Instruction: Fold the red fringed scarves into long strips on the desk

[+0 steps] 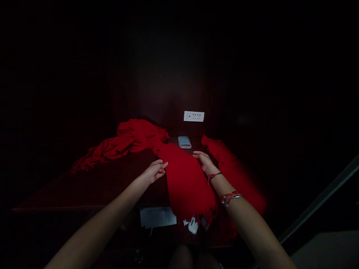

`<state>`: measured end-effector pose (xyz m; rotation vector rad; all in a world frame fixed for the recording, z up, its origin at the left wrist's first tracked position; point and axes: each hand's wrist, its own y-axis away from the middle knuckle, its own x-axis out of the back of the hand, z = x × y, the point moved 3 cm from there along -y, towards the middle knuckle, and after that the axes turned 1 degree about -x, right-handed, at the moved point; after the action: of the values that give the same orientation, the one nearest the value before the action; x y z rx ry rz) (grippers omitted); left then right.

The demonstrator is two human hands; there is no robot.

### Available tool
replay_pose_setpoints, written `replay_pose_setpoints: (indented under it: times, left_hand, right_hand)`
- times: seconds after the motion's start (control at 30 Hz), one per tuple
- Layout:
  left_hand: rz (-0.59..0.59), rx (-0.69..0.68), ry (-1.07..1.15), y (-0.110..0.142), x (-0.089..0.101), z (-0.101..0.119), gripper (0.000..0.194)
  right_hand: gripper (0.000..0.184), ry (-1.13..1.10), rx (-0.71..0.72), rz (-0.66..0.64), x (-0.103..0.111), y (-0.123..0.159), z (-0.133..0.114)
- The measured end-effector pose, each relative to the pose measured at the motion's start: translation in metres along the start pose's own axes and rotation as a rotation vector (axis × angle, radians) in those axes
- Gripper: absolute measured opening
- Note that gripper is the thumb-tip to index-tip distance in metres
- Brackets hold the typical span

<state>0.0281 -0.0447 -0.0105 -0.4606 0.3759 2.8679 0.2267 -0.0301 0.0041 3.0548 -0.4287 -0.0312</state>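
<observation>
A long red scarf (pixel 186 179) with a fringed end lies flat across a dark tabletop and hangs over its front edge. At its left edge my left hand (pixel 156 170) pinches the cloth between thumb and curled fingers. My right hand (pixel 204 162) is at the opposite edge, fingers reaching over the fabric and closed on it; its thumb is hidden. Farther back on the left, the rest of the red cloth (pixel 137 134) lies bunched, with a fringe trailing toward the table's left side. Another folded red cloth (pixel 238 172) rests to the right, partly behind my right forearm.
A phone (pixel 184 142) lies on the dark table (pixel 92 190) behind the scarf. On the wall is a white socket panel (pixel 194 116). Below the table edge are a pale sheet (pixel 158 217) and a small white object (pixel 193 226). The surroundings are very dark.
</observation>
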Motion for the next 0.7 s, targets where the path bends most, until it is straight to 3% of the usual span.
replay_pose_setpoints:
  times: [0.13, 0.3, 0.5, 0.6, 0.7]
  left_hand:
    - [-0.051, 0.044, 0.115, 0.004, 0.008, 0.002, 0.025]
    - [-0.01, 0.18, -0.085, 0.004, 0.009, -0.001, 0.021]
    - [0.068, -0.032, -0.022, -0.024, 0.009, 0.006, 0.023]
    - [0.014, -0.105, -0.02, -0.04, 0.012, 0.015, 0.017]
    - [-0.063, -0.09, -0.118, -0.048, 0.013, 0.02, 0.015]
  right_hand:
    - [0.02, 0.054, -0.047, -0.04, 0.003, -0.004, 0.006]
    - [0.014, 0.156, -0.049, -0.106, 0.002, 0.0, 0.008]
    - [0.024, 0.056, -0.093, -0.209, -0.019, 0.02, 0.012]
    - [0.024, -0.105, -0.158, -0.175, -0.033, 0.032, 0.019]
    - [0.023, -0.187, -0.19, -0.145, -0.035, 0.041, 0.025]
